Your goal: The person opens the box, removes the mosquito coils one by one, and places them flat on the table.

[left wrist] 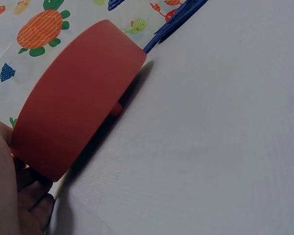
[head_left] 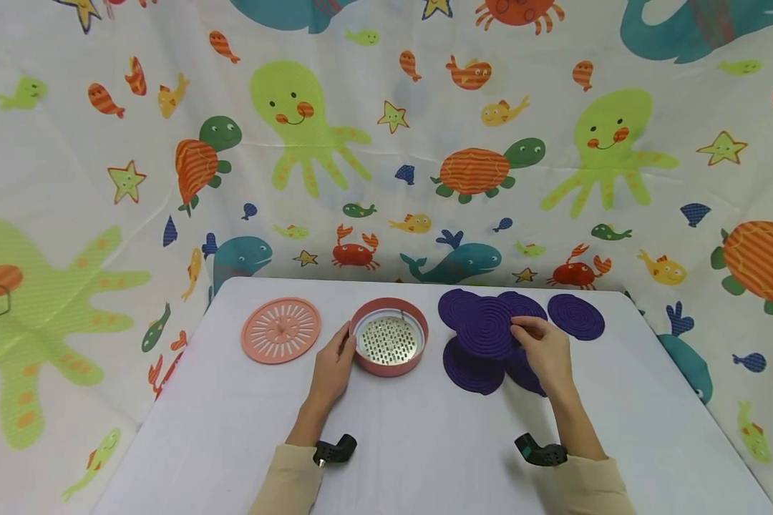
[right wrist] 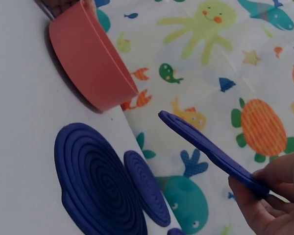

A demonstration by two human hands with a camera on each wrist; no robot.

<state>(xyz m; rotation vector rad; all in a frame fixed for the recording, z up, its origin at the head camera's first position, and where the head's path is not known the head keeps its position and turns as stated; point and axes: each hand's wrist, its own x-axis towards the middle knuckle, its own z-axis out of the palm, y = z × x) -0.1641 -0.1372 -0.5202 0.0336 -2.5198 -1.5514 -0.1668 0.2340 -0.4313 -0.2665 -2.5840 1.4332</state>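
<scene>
My left hand (head_left: 333,365) grips the left side of a round pink container (head_left: 386,370). A metal grater plate (head_left: 389,340) with many small holes sits inside its rim. In the left wrist view the thumb lies against the container's wall (left wrist: 83,98) and the fingers curl beneath it. My right hand (head_left: 546,350) pinches the edge of a purple spiral coaster (head_left: 486,327). The right wrist view shows that coaster (right wrist: 206,147) edge-on, raised above the table. Under and around it lie more purple coasters (head_left: 473,368), partly covered by the raised one.
A pink slotted disc (head_left: 281,330) with a small central knob lies on the white table (head_left: 412,443), left of the container. One purple coaster (head_left: 576,317) lies apart at the back right. A sea-animal curtain (head_left: 361,143) hangs behind the table.
</scene>
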